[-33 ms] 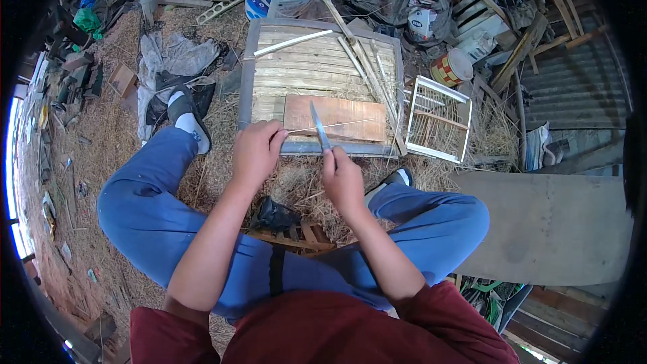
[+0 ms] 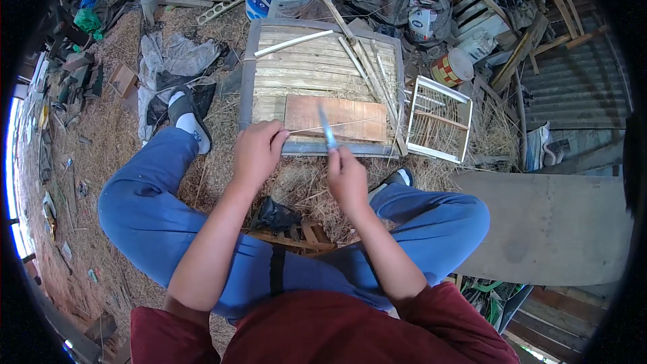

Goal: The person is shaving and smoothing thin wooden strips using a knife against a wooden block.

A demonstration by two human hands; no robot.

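your left hand (image 2: 257,152) pinches a thin stick (image 2: 354,122); your right hand (image 2: 348,178) is wrapped round a knife (image 2: 329,135)

your left thumb and fingers are pressed together on the stick's left end; your right fingers are curled round the knife's handle and hide most of it. the stick lies over a brown board (image 2: 306,109), its long axis running rightward and slightly away from you, the free end near the board's right side. the knife crosses it, blade pointing away from you and leaning a little left; whether the edge touches the stick, i cannot tell. the stick is pale, slender and straight. the blade is slim and silvery blue, blurred toward its tip. the board is a flat rectangle of reddish wood, resting on a panel (image 2: 290,84) of pale, ridged slats with a grey border. just right of that, a white frame (image 2: 435,155) holds rows of thin bars.
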